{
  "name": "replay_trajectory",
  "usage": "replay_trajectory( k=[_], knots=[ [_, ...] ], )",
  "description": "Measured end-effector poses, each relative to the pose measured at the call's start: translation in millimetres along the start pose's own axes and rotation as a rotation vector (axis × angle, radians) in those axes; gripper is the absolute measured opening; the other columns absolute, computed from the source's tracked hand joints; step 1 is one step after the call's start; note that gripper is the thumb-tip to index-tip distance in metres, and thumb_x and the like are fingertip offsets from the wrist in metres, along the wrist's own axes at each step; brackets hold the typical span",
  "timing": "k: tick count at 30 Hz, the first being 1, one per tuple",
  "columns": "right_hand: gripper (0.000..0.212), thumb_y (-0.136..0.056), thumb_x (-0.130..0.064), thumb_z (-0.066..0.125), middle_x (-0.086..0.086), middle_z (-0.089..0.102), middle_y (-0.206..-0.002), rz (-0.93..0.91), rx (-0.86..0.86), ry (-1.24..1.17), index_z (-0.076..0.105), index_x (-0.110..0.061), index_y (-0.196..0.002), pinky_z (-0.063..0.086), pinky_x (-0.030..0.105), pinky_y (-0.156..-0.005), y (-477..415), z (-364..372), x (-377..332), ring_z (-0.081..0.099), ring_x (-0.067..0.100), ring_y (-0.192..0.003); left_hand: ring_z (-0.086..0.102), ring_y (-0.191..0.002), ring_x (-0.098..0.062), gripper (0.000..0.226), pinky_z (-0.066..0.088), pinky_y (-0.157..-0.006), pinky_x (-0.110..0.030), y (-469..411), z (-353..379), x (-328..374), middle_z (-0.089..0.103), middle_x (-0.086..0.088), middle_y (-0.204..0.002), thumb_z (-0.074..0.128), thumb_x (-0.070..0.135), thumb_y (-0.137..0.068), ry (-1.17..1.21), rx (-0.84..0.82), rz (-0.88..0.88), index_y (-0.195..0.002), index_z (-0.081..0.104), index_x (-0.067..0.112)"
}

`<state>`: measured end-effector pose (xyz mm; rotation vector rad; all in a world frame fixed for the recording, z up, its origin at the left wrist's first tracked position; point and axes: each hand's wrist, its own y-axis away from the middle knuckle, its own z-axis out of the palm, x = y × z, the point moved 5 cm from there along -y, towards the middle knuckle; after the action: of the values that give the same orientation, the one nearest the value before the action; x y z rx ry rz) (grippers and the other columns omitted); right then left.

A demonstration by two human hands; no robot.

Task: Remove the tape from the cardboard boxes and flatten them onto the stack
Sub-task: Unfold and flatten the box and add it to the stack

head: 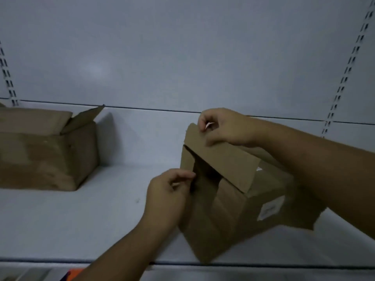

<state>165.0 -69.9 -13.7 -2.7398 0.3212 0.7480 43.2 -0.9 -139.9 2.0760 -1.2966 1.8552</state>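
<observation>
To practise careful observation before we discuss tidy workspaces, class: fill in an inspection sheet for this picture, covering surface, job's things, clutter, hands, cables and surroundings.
Surface: white shelf under both boxes.
Job's things: small box on its side, end flaps open, white label on one face; larger box at left, top flaps open.
Clutter: orange item below the shelf's front edge, too cropped to identify.
Hands: left hand pinches the small box's side flap; right hand pinches a pale strip, possibly tape, at its upper flap.
Cables: nothing seen.
Surroundings: white back panel, slotted uprights.
</observation>
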Motion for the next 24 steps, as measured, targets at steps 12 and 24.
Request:
replay_trajectory(
  k=[12, 24],
  knots=[
    [0.041, -0.098, -0.047, 0.028, -0.011, 0.061, -0.112, 0.167, 0.046, 0.160, 0.064, -0.029, -0.109, 0.043, 0.021, -0.085, 29, 28, 18, 0.056, 0.008, -0.099, 0.059, -0.108, -0.022, 0.033, 0.042, -0.084, -0.020, -11, 37, -31, 0.062, -0.010, -0.117, 0.064, 0.017, -0.086, -0.174, -0.366, -0.134, -0.116, 0.060, 0.004],
    [0.057, -0.096, -0.054, 0.023, -0.020, -0.001, -0.153, 0.224, -0.357, 0.521, 0.010, -0.036, -0.148, -0.006, 0.023, -0.112, 45, 89, 56, 0.002, 0.010, -0.145, 0.066, -0.101, -0.002, 0.047, 0.052, -0.090, -0.021, 44, -65, 2, 0.072, 0.015, -0.106, 0.080, 0.056, -0.052, 0.010, -0.716, 0.056, -0.096, 0.075, 0.040]
  ],
)
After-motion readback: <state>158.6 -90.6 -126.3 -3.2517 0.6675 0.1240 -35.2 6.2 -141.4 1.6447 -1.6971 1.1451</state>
